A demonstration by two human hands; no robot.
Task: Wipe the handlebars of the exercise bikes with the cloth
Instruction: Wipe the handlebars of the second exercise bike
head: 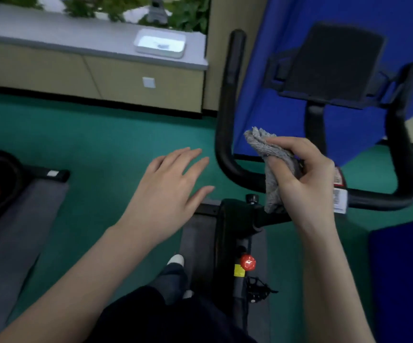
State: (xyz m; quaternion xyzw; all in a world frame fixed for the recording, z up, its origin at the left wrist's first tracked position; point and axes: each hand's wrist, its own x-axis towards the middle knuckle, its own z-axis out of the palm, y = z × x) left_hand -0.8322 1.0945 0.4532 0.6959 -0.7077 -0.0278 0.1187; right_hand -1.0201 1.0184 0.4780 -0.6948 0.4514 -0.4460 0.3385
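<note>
The exercise bike [240, 219] stands on the green floor [101, 144], its base on a grey mat [195, 243]; judged heavy and rigid, it should stay put under wiping pressure and need not be steadied. The handlebars [225, 115] form a black U-shaped tube, with the left upright rising near the wall corner, the right upright [398, 125] at the far side, and a cross section running low between them; the surface looks padded or rubber-coated, so likely firm with slight give and not slippery; take hold by wrapping the cloth around the tube and sliding along it. A dark tablet holder [334, 63] sits on a stem between the uprights.

The cloth [272, 157] is grey, fluffy and bunched; judged light, soft and fully pliable, it will conform to the tube; it hangs just inside the left bend of the handlebars, apparently not yet touching the tube. The right grip [302, 177] is closed around the cloth, fingers curled with one end projecting above the hand and the other hanging below; the left grip [168, 191] is open, fingers spread and straight, holding nothing, hovering left of the handlebars.

Writing: a white label [339, 194] on the cross section carries barcode-like print, unreadable; the blue mat [403, 276] at lower right bears pale lettering, too blurred to read; a red knob [248, 262] and a yellow sticker [239, 270] on the frame show no legible text.
</note>
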